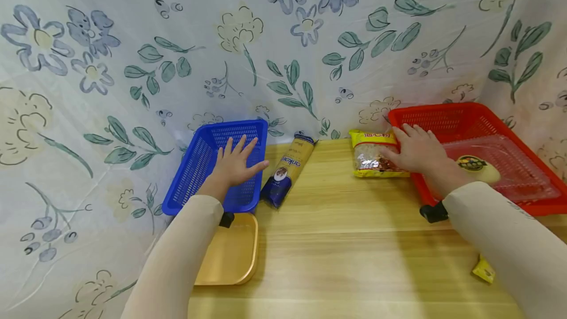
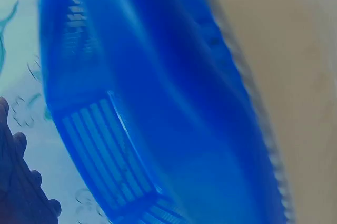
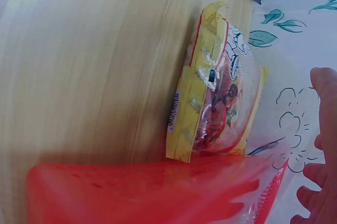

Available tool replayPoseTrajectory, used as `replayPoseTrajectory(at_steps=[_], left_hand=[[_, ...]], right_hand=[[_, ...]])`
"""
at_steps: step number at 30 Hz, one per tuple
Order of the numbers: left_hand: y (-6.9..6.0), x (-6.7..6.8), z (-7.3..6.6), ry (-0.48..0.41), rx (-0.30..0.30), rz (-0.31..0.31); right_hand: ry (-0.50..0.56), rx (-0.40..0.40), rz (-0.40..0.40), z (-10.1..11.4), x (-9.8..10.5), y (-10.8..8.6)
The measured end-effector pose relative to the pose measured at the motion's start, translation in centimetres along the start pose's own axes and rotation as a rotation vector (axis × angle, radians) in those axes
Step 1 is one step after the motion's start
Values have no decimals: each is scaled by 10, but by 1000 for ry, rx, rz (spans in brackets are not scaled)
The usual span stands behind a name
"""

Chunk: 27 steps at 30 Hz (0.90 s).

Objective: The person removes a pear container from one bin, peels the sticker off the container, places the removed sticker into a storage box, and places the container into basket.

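Observation:
My left hand point(image 1: 235, 164) hovers with its fingers spread over the blue mesh basket point(image 1: 188, 171); it holds nothing. In the left wrist view, the basket's wall point(image 2: 174, 103) fills the middle and the left fingertips show at the edge. My right hand point(image 1: 418, 150) is stretched out, fingers straight, above the left rim of the red basket point(image 1: 443, 108). Below its thumb lies a yellow-and-clear food packet point(image 1: 374, 154). The right wrist view shows this packet point(image 3: 226, 92) lying against the red basket, apart from the hand point(image 3: 324, 166).
A blue-and-yellow pasta bag point(image 1: 288, 169) lies right of the blue basket. A golden tray point(image 1: 248, 265) stands in front of that basket. Inside the red basket is a clear plastic container point(image 1: 522, 161) with a pale labelled item. A small yellow packet point(image 1: 484, 270) lies near my right forearm.

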<state>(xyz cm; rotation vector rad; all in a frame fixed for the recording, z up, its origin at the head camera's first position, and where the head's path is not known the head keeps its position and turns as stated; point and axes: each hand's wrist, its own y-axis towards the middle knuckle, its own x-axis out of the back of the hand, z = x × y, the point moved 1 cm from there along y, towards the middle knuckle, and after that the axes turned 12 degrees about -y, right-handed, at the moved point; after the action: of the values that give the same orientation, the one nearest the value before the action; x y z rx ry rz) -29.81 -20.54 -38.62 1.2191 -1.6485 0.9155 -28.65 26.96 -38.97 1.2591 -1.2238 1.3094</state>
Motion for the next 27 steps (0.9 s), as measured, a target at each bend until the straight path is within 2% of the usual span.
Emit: replayPoseTrajectory(at_steps=[9,15,22,27], left_hand=[[8,-5,-35,-19,-85,13],[9,-12,-69,-51,-135,16],[9,-25,-109,-66,-200,41],[8,-35,-134,-97,-232,62]], right_hand=[[-1,-6,15,-14,11,-10],[23,-7,21,-28,17,-19],[77,-14,46,-48,20,-33],[99,-35,35,-63,24,-41]])
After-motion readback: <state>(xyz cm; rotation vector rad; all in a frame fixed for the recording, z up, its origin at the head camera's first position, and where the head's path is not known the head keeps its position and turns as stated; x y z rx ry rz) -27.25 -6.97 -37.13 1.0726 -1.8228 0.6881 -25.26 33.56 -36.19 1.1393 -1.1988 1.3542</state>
